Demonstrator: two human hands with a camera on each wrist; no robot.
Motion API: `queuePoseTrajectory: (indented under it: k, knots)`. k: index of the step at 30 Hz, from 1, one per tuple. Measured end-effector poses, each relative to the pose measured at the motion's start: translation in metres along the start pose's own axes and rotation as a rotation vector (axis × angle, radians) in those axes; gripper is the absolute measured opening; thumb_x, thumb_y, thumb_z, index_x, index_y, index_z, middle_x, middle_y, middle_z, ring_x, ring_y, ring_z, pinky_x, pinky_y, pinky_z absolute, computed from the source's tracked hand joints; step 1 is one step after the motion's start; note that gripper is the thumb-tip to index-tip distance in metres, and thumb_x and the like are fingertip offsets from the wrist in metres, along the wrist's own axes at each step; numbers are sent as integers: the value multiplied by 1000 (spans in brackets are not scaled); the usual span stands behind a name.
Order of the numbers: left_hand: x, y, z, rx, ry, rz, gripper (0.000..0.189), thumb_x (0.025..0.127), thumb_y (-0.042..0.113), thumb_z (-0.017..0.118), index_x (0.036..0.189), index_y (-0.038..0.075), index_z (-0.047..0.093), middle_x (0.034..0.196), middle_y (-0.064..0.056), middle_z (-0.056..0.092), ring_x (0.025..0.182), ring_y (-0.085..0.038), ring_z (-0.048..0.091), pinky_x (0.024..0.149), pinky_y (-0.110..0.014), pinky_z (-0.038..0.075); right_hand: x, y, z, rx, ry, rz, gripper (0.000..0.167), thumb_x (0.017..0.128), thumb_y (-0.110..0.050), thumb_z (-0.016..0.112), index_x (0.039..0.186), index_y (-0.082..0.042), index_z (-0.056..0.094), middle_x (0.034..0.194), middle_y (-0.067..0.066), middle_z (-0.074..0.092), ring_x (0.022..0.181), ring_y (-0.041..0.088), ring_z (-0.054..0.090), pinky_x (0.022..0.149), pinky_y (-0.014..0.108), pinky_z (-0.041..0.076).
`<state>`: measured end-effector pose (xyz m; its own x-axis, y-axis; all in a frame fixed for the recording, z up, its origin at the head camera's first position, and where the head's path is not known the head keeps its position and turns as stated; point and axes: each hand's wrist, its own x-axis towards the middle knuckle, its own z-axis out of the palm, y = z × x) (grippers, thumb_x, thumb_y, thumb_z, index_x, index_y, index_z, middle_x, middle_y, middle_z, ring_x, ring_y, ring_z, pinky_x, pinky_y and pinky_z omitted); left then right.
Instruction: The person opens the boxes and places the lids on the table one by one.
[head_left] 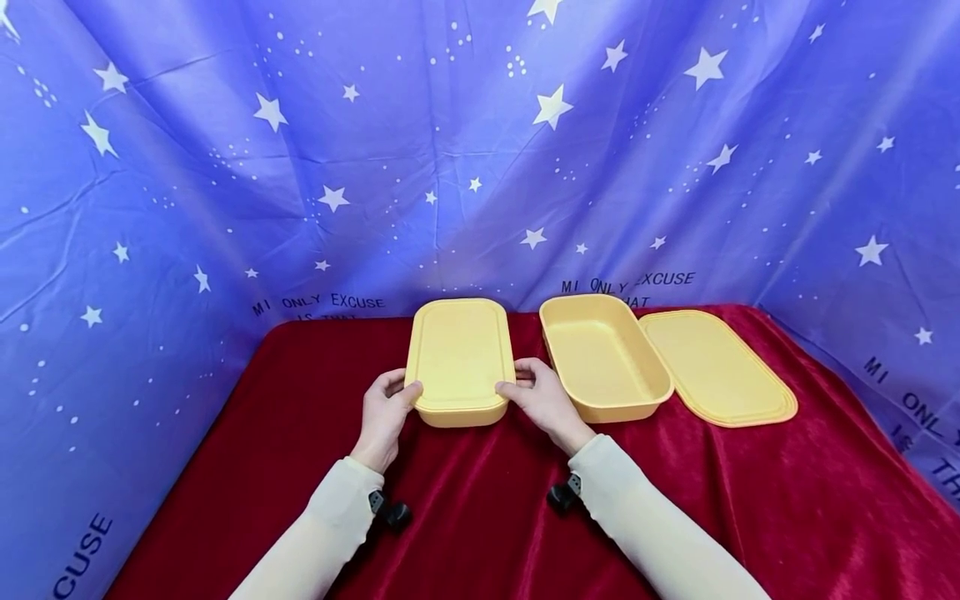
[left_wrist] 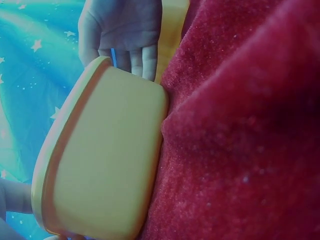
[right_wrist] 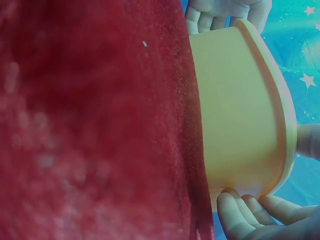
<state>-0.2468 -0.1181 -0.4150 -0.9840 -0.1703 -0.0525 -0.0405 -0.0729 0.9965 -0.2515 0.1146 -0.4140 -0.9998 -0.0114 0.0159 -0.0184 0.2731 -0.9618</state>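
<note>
A yellow rectangular container with its lid on (head_left: 461, 354) rests on the red cloth, between the two hands. My left hand (head_left: 382, 417) holds its near left side, the thumb on the lid's edge and the fingers against the wall. At the near right corner, my right hand (head_left: 546, 404) grips it the same way, thumb on top. The right wrist view shows the right fingers (right_wrist: 237, 215) curled against the container's side wall, under the rim. From the left wrist, the container's front wall (left_wrist: 105, 150) is seen close up, standing on the cloth.
Just right of the right hand stands an open yellow container (head_left: 607, 354) with nothing inside. Beside it a flat yellow lid (head_left: 720, 367) lies on the red cloth (head_left: 300, 375). A blue curtain with white stars (head_left: 420, 125) hangs behind and at both sides.
</note>
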Motion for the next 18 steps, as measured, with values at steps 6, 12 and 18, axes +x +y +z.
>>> queuePoseTrajectory:
  k: [6,12,18]
  knots:
    - [1,-1,0,16,-2,8,37,88,6,62,123,-3,55,112,-19,57,86,-14,59,73,-20,49,1,0,-1,20,1,-1,53,83,-18,73,126,3,51,117,18,57,104,27,59,88,35,49]
    - [0,-2,0,45,14,5,38,88,9,63,124,-2,55,112,-18,56,87,-16,58,73,-20,49,0,-2,0,24,2,-3,52,82,-16,73,126,3,51,115,17,59,103,26,59,86,34,49]
    - [-1,0,0,50,14,4,39,88,8,62,125,2,55,115,-16,56,94,-20,58,74,-22,50,0,-1,0,34,5,1,52,82,-15,72,126,3,51,116,17,58,103,26,59,87,35,50]
